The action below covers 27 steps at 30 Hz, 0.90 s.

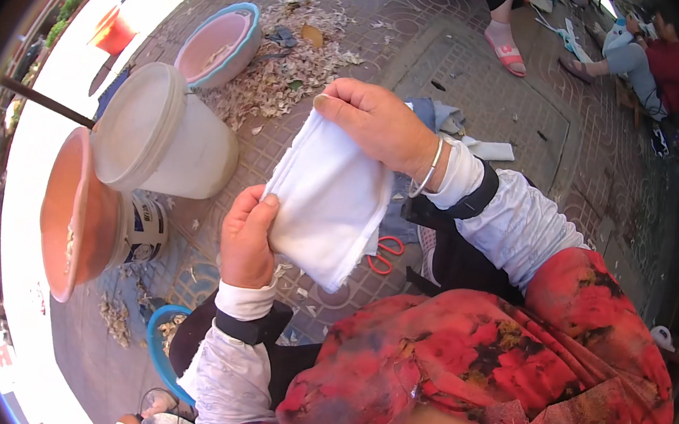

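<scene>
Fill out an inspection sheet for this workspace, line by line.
Surface: patterned paved ground, outdoors.
Job's things: folded white cloth, held up between both hands.
Clutter: white bucket, pink basin, orange basin, dry peelings, red-handled scissors.
Fingers: left hand grips the cloth's lower edge; right hand pinches its top.
Cables: nothing seen.
Surroundings: another person seated at upper right.

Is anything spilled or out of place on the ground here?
Yes. Dry pale husks lie scattered over the paving beside the pink basin, and orange-handled scissors lie on the ground under the white cloth.
</scene>
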### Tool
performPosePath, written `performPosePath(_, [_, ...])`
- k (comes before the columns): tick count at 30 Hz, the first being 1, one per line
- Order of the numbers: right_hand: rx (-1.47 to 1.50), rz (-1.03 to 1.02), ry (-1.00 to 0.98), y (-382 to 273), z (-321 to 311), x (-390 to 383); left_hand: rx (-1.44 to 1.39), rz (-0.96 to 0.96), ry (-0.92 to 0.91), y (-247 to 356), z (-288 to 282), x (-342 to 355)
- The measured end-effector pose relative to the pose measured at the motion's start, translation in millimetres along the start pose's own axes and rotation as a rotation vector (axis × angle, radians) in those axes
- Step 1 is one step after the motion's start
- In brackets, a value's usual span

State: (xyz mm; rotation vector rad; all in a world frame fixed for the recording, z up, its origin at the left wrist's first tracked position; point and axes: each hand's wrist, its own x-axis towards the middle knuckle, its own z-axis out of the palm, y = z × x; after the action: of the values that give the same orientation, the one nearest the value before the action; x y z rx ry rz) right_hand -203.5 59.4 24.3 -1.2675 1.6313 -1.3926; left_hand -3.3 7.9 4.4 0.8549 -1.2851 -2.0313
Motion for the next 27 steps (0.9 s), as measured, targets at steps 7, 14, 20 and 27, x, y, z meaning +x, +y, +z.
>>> performPosePath(7, [-0.104, -0.041, 0.062, 12.4, 2.8, 7.1, -0.175, -0.017, -0.107, 6.4, -3.6, -6.7])
performPosePath(14, [-0.235, -0.412, 0.125, 1.4, 14.9, -1.5, -0.208, -0.043, -0.072, 4.9, -10.6, -4.7])
performPosePath(20, [-0.176, -0.640, -0.100, -1.2, 42.6, -25.7, -0.220, -0.056, -0.115, -3.8, -10.5, -3.0])
performPosePath(27, [-0.430, -0.634, -0.092, 6.0, 42.0, -21.6, -0.150, -0.122, -0.150, -4.0, -6.2, -4.6])
